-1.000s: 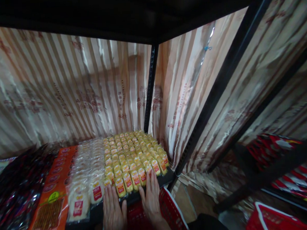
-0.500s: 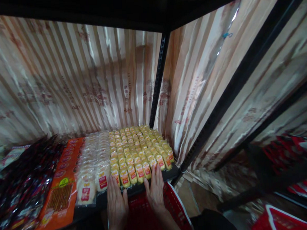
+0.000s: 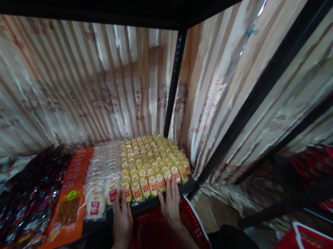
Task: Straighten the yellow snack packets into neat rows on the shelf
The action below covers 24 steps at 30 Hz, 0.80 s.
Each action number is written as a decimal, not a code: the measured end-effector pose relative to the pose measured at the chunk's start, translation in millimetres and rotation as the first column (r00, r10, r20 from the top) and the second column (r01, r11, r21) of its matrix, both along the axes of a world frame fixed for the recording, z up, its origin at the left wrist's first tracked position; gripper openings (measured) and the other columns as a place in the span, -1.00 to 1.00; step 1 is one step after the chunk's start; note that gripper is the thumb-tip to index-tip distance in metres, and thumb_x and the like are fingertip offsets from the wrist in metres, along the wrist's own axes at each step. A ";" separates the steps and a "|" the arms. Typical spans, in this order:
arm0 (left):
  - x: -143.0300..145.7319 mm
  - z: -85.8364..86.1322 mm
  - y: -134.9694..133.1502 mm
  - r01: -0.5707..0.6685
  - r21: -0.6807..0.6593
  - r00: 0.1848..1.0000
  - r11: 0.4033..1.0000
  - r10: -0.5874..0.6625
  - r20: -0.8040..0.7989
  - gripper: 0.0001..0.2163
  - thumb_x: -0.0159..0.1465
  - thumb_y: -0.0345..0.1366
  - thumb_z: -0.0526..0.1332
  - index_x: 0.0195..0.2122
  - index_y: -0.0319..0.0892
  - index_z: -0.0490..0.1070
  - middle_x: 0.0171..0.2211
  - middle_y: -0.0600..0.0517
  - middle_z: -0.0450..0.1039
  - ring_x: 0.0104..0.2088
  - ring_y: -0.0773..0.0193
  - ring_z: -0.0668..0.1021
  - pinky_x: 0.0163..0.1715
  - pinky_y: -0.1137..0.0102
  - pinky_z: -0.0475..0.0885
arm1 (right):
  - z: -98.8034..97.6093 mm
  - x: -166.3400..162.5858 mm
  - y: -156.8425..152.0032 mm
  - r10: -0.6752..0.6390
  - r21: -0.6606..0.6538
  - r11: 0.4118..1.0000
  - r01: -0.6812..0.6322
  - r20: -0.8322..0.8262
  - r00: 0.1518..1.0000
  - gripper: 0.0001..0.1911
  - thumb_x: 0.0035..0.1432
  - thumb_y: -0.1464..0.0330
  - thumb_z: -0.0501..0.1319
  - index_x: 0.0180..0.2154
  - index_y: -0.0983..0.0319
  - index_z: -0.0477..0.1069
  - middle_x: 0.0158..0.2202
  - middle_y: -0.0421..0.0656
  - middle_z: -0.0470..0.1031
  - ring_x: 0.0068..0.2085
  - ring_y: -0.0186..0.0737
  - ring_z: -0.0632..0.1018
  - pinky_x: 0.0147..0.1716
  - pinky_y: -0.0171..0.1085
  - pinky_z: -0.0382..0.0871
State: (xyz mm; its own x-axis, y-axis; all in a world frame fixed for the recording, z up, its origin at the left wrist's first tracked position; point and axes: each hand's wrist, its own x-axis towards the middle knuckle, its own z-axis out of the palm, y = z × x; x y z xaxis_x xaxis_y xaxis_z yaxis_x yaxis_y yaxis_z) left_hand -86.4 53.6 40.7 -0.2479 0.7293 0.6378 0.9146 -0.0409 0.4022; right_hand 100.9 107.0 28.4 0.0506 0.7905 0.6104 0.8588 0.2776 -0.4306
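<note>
Both forearms reach forward, backs of hands showing. Left hand [image 3: 123,217]: fingers extended, thumb slightly apart, tips at left front of the yellow packs [image 3: 148,167], beside a white pack [image 3: 95,204]. Right hand [image 3: 171,206]: fingers straight, thumb spread wide, tips at right front of the yellow packs. Can't tell contact force. Red basket [image 3: 200,224] sits below, between the wrists.

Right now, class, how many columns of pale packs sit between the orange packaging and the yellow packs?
2. The left column adjoins the orange packaging; the right column adjoins the yellow packs. Within each, packs overlap, so some single packs may be hidden.
</note>
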 end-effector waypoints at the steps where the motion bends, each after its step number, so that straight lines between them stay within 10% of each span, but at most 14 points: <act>1: -1.7 0.0 1.1 0.013 0.002 1.000 1.000 -0.013 -0.012 -0.40 0.26 -0.43 -0.01 0.29 -0.01 -0.23 0.11 -0.17 0.19 0.11 0.04 0.31 0.01 0.09 0.37 | 0.0 -0.2 0.1 -0.003 0.003 1.000 0.003 0.004 1.000 -0.32 0.28 0.14 -0.08 0.30 0.22 -0.30 0.33 0.06 -0.18 0.29 0.10 -0.01 0.10 0.12 0.11; 24: -7.7 1.2 0.6 0.090 0.137 0.993 0.986 -0.079 -0.086 -0.62 0.24 -0.29 0.10 0.08 -0.20 0.19 -0.10 -0.13 0.28 -0.07 0.11 0.41 -0.12 0.16 0.45 | 8.1 -4.2 -2.8 -0.030 0.042 0.999 0.030 0.000 1.000 -0.31 0.27 0.13 -0.08 0.30 0.21 -0.30 0.32 0.07 -0.14 0.29 0.11 -0.02 0.09 0.13 0.12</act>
